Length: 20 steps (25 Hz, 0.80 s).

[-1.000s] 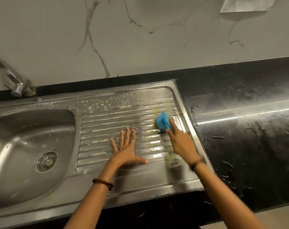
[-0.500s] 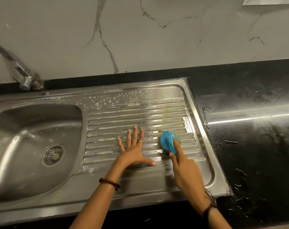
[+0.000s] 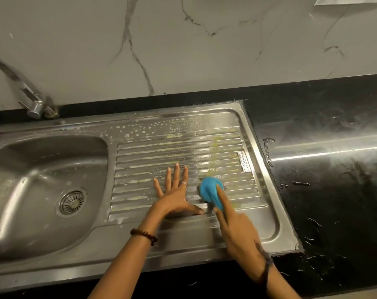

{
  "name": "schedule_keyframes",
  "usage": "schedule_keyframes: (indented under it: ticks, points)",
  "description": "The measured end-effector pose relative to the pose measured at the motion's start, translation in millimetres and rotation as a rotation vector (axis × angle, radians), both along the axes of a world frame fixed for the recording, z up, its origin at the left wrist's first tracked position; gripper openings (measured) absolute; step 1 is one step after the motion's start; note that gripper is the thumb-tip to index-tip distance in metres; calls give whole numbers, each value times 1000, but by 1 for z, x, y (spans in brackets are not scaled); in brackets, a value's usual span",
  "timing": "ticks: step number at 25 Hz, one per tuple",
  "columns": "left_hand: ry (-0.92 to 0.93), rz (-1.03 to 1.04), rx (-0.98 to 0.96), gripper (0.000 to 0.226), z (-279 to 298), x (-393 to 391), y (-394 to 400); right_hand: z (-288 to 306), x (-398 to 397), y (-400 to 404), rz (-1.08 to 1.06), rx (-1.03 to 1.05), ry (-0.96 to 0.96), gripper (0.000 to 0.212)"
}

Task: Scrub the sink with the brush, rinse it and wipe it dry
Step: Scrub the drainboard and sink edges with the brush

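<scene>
A steel sink [image 3: 140,251] is set into a black counter, with a bowl on the left and a ribbed drainboard [image 3: 183,152] on the right. Foam spots and yellowish soap streaks cover the drainboard. My left hand [image 3: 175,195] lies flat on the ribs with fingers spread. My right hand [image 3: 237,231] grips a round blue brush [image 3: 209,188] by its handle and presses it onto the ribs just right of my left hand. The brush's underside is hidden.
A chrome tap [image 3: 25,91] stands at the back left, above the bowl with its round drain [image 3: 72,201]. Wet black counter [image 3: 334,190] stretches to the right, with water drops. A marble wall [image 3: 183,50] rises behind.
My right hand has pulled the brush from the far right of the drainboard toward me and left, close beside my left hand. My left hand has stayed flat in place.
</scene>
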<state>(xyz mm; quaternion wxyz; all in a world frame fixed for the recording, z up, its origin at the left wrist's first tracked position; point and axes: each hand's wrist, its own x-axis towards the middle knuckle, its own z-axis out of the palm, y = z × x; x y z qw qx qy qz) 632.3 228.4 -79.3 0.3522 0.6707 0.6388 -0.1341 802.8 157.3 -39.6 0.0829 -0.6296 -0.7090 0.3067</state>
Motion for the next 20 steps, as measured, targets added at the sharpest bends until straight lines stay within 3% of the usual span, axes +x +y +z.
schedule_keyframes:
  ticks: [2, 7, 11, 15, 17, 20]
  points:
    - [-2, 0, -2, 135, 0, 0, 0, -3, -6, 9, 20, 41, -58, 55]
    - [-4, 12, -18, 136, 2, 0, 0, -10, -24, 129, -106, 118, -25, 51]
    - [-1, 8, 1, 135, 3, 0, -1, -9, -6, 60, -77, 83, 43, 53]
    - [-19, 0, -6, 134, 3, -1, -1, 10, 40, -37, -94, -143, -64, 52]
    - [-20, -1, -15, 135, 3, -1, -1, 16, 51, -30, -104, -132, -100, 52]
    - [-32, 2, -16, 135, 3, -1, 0, 10, 57, 21, -284, 9, -40, 52]
